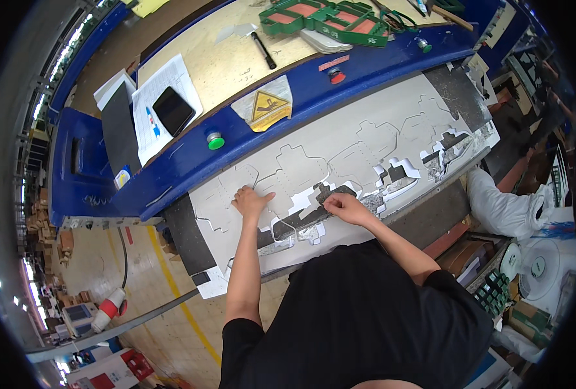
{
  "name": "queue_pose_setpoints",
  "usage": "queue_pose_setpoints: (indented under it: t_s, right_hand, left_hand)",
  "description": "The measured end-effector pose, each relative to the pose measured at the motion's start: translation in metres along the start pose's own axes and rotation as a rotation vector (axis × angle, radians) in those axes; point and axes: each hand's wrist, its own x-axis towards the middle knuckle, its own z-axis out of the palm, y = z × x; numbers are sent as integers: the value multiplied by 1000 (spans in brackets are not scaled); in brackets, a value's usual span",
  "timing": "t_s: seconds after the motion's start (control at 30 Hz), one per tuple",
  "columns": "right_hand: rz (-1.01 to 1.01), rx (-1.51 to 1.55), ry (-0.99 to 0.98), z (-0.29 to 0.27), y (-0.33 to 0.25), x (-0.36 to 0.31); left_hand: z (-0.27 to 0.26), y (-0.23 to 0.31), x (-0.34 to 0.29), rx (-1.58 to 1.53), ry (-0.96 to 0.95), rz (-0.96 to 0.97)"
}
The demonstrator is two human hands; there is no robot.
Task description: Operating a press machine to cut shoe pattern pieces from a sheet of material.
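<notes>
A large grey cardboard sheet (236,180) with die-cut outlines lies on the bed in front of me. My left hand (252,202) rests on its left part, fingers spread flat, holding nothing. To its right, my right hand (348,209) is closed, with fingertips curled down beside a dark gap in the sheet. Whatever those fingertips pinch, if anything, is too small to make out. Between the hands and nearer to me, dark bed surface and white-edged scraps (311,233) show through cut-away openings.
Beyond the sheet runs a blue machine bar with a green button (215,141), a red button (336,76) and a yellow warning sign (268,107). On the ledge lie a phone (174,111), a black marker (263,50) and green tooling frames (327,19). A white bag (505,204) stands at right.
</notes>
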Motion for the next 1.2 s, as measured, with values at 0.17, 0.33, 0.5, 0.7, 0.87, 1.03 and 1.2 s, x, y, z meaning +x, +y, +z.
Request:
queue_pose_setpoints:
  t_s: [0.17,0.33,0.5,0.7,0.87,1.03,1.2]
  right_hand:
    - [-1,108,73,-10,5,2]
    - [4,131,158,-23,9,4]
    - [-12,145,181,-25,8,13]
    - [-60,207,210,-30,-4,25]
    - [-64,296,282,-46,-3,24]
    - [-55,116,528,-49,-51,1]
    - [-385,-124,453,-65,-93,4]
  left_hand:
    - [-29,-22,17,-313,-271,53]
    - [-51,-20,-8,-1085,-410,83]
    - [-32,-15,-12,-1554,-409,-274]
    - [15,-54,5,-1213,-196,27]
    - [-22,-47,2,-1411,-258,86]
    - [-33,-53,-26,-1500,-215,161]
    - [-55,-59,-44,-1467,-197,278]
